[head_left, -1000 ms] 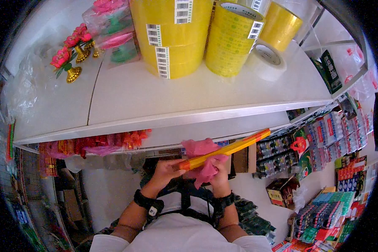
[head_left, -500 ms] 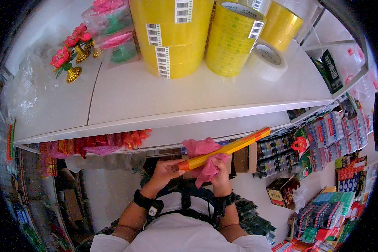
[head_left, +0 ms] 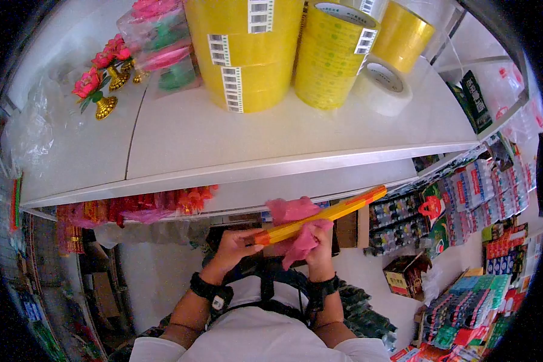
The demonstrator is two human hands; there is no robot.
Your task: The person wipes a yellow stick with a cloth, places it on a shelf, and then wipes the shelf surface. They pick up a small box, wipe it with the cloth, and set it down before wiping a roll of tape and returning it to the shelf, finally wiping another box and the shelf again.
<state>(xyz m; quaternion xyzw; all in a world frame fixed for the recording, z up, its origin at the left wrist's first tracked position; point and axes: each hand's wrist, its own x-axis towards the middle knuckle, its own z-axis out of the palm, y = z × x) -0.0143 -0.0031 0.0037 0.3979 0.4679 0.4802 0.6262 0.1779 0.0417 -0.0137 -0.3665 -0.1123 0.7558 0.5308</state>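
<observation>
A long, narrow yellow packet [head_left: 351,207] with orange ends slants up to the right, just below the shelf's front edge. Its lower left end is pinched between the thumb and fingers of my left hand [head_left: 234,248]. My right hand [head_left: 321,248] is closed on a pink cloth [head_left: 292,210], which is folded about the packet's middle. Part of the cloth sticks up behind the packet and part hangs down in front. The right fingers are partly hidden by the cloth.
Above the hands is a white shelf [head_left: 235,154] with large yellow tape rolls [head_left: 247,60], a white tape roll [head_left: 385,90] and pink lotus ornaments [head_left: 96,90]. Red and pink packaged goods [head_left: 120,205] sit below it. An open carton [head_left: 406,274] and stacked goods [head_left: 464,311] stand at right.
The packet and both hands have shifted very slightly. The cloth has moved a little to the right along the packet with my right hand; both hands keep their hold.
</observation>
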